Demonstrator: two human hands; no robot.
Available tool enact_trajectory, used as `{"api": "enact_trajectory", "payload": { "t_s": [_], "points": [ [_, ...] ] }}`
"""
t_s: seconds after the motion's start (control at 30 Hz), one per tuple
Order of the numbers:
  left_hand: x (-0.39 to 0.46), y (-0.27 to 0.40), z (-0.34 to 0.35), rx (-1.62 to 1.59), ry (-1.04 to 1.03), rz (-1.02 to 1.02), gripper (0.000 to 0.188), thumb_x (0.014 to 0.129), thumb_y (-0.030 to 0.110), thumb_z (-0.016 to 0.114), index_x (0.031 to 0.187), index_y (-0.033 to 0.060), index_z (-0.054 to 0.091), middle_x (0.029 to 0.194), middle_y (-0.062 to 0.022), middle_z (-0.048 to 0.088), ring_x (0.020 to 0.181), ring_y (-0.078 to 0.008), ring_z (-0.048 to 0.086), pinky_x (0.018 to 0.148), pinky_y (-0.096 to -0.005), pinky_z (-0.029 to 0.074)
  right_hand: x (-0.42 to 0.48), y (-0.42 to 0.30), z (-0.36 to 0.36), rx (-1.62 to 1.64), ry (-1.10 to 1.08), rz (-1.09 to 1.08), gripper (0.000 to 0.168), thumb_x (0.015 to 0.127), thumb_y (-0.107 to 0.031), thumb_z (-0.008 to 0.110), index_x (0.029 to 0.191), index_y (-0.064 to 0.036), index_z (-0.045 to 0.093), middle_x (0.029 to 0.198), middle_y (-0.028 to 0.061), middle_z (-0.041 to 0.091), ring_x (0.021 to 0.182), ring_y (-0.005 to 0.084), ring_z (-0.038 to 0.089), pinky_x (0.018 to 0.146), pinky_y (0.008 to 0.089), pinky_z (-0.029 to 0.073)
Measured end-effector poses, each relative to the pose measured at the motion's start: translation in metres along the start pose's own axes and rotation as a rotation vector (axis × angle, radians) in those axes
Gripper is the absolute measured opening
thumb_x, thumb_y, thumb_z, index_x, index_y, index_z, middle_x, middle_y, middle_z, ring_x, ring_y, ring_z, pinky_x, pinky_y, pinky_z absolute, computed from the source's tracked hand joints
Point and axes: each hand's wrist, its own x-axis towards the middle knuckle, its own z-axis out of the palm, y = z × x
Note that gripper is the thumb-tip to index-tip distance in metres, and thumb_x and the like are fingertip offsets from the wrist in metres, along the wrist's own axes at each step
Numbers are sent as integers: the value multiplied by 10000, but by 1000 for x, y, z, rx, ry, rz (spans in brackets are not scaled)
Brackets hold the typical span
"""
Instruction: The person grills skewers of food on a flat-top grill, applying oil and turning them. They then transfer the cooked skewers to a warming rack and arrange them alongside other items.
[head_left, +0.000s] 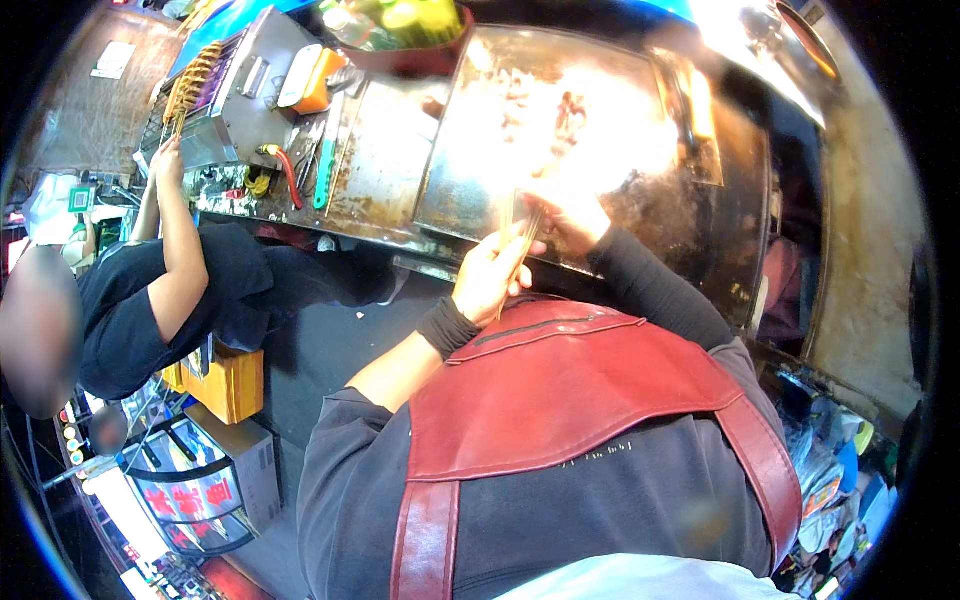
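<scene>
My left hand (493, 274) is closed around the lower ends of a bundle of thin wooden skewers (517, 244), just above my red apron. Against the upper part of the bundle rests my right hand (574, 221), over the near edge of the metal griddle (472, 180); glare hides much of its fingers, and its grip cannot be told. Beyond my hands, food pieces (571, 112) lie in the brightly lit middle of the griddle, their kind washed out by light.
At the left a co-worker's hands (169, 157) hold skewered spiral food (199, 79) by a metal appliance (259, 97). A green-handled tool (325, 165), red-handled tongs or hose (289, 176) and an orange container (319, 79) lie nearby. A dark red tub (409, 56) holds bottles behind.
</scene>
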Motion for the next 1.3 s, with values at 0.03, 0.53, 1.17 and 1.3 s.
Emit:
{"api": "enact_trajectory", "payload": {
  "t_s": [0.03,0.53,1.17,1.3],
  "points": [
    [0,-2,0,16,9,-3,420,1019,260,488,1384,55,456,1058,-81,636,573,-72,523,471,-170,410,4,4,4,14,0,-14,199,865,-284,697,917,-110,617,678,-51,539,539,43,485,452,196,362],
    [-9,1,3,87,-108,-139,387,1019,300,487,1317,53,493,901,-63,642,573,-71,519,478,-190,406,2,8,-2,-85,-29,-22,186,860,-265,685,864,-93,617,731,-15,562,584,90,490,526,254,402],
    [2,-103,-34,850,263,49,273,941,297,601,932,29,550,710,-96,556,586,-202,523,548,-386,438,-33,-82,-251,-1260,626,-516,308,884,-242,666,1099,-22,636,973,103,669,799,171,623,729,316,513],
    [-3,-88,-6,220,139,-232,217,963,298,583,932,87,543,672,39,455,500,-61,392,421,-243,329,17,-121,-260,-1638,634,-550,392,912,-242,584,1230,-16,562,1089,176,658,950,273,643,838,370,510]
  ]
}}
